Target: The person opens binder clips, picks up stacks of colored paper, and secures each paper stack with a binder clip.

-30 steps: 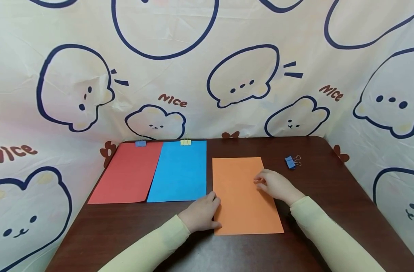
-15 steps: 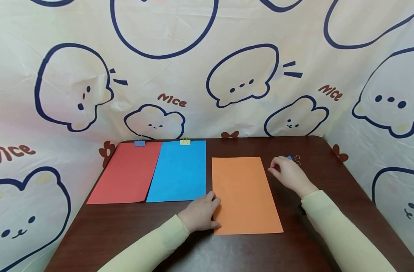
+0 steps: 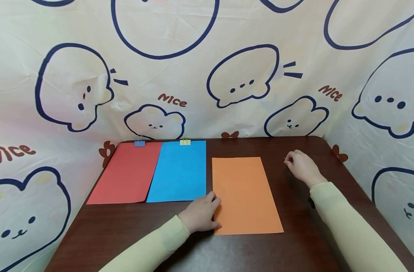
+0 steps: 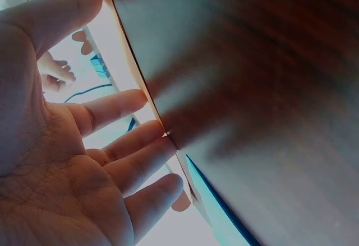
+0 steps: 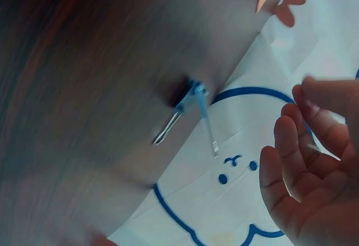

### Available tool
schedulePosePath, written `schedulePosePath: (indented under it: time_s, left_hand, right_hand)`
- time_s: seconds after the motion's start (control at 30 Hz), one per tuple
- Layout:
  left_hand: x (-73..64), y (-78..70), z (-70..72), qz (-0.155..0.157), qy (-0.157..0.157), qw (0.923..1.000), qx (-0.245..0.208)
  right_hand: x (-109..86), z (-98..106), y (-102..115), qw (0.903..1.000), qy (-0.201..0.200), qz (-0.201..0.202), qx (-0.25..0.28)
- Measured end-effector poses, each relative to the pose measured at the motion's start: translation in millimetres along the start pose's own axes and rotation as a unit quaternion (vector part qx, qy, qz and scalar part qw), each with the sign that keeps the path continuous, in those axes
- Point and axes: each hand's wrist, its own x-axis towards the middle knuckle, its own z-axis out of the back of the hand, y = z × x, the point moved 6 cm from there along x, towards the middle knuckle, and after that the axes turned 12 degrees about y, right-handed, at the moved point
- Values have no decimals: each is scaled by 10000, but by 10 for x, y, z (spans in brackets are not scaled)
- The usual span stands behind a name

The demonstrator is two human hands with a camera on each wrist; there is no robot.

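Observation:
An orange sheet of paper (image 3: 246, 196) lies on the dark wooden table. My left hand (image 3: 199, 213) rests along its left edge, the fingers spread; in the left wrist view the fingertips of this hand (image 4: 67, 162) meet the sheet's edge. Over the table's far right, my right hand (image 3: 303, 166) has loosely bent fingers and holds nothing. A blue binder clip (image 5: 192, 92) with silver wire handles lies on the table in the right wrist view, apart from the fingertips. The right hand hides that clip from the head view.
Left of the orange sheet lie a red sheet (image 3: 125, 173) and a blue sheet (image 3: 179, 172). At their top edges sit a blue binder clip (image 3: 139, 143) and a yellow binder clip (image 3: 185, 142). A patterned cloth (image 3: 241, 22) rises behind the table (image 3: 125, 234).
My right hand has left the right edge of the orange sheet and moved right and away to the blue binder clip, now covering it. The left hand and the sheets stay put.

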Motion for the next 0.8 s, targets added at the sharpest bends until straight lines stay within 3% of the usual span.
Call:
schedulePosePath:
  time_s: [0.17, 0.47, 0.8]
  left_hand:
    - [-3, -10, 7, 14, -14, 10000, -4]
    - [0, -2, 7, 39, 23, 10000, -42]
    - [7, -7, 17, 76, 80, 9999, -93]
  right_hand:
    - [36, 21, -140, 9998, -12, -180, -57]
    - [46, 44, -268, 9961, -587, -598, 272]
    - [105, -25, -408, 9936, -275, -1036, 364]
